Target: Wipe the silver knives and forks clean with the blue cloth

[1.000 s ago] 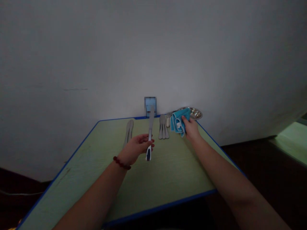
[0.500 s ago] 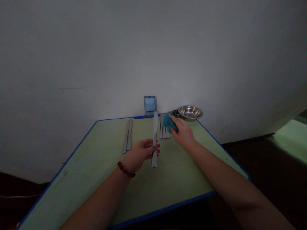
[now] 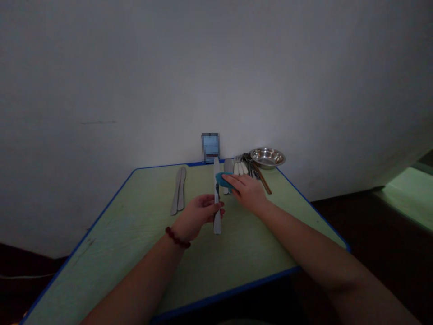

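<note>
We held the knife [image 3: 216,198] upright above the green surface [image 3: 135,243], our left hand [image 3: 198,216] with its grip closed around the handle. Our right hand [image 3: 246,192] pinched the blue cloth [image 3: 223,179] against the blade. Two knives [image 3: 178,195] lay to the left. More cutlery [image 3: 241,168] and a steel bowl [image 3: 267,157] sat near the far edge.
</note>
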`<move>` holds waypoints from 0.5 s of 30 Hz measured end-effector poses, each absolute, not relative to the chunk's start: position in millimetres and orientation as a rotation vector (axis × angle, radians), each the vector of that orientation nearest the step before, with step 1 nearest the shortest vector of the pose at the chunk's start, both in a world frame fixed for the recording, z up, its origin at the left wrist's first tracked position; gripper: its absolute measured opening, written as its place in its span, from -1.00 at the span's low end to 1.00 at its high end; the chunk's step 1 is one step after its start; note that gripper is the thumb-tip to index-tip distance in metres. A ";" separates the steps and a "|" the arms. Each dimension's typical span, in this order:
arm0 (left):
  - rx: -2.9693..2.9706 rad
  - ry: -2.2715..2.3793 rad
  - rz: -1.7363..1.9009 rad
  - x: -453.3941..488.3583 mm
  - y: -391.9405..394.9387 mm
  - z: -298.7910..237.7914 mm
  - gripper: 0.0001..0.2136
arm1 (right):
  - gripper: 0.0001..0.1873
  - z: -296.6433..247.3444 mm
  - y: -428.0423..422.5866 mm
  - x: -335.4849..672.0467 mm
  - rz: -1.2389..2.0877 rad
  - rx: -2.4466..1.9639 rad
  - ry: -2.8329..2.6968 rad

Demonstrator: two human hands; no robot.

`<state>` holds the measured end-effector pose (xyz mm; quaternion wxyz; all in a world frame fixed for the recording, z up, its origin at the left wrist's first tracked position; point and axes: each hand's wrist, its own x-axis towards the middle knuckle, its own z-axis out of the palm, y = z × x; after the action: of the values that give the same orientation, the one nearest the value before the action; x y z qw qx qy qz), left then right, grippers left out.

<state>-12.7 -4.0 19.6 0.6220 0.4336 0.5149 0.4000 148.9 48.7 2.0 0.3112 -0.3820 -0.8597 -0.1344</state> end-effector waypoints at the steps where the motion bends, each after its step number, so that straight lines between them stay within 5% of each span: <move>1: 0.999 1.178 0.920 -12.9 -3.6 18.9 -0.82 | -0.58 1.5 48.6 148.2 -0.348 -1.002 -2.285; 15: 1.048 1.188 0.904 -10.4 -4.7 16.6 -0.82 | -0.61 -2.5 54.0 147.3 -0.367 -0.977 -2.362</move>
<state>-10.4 -4.7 16.6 0.6121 0.4543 0.5152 0.3918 147.3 54.0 -2.5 0.2759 -0.3635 -0.8793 -0.1367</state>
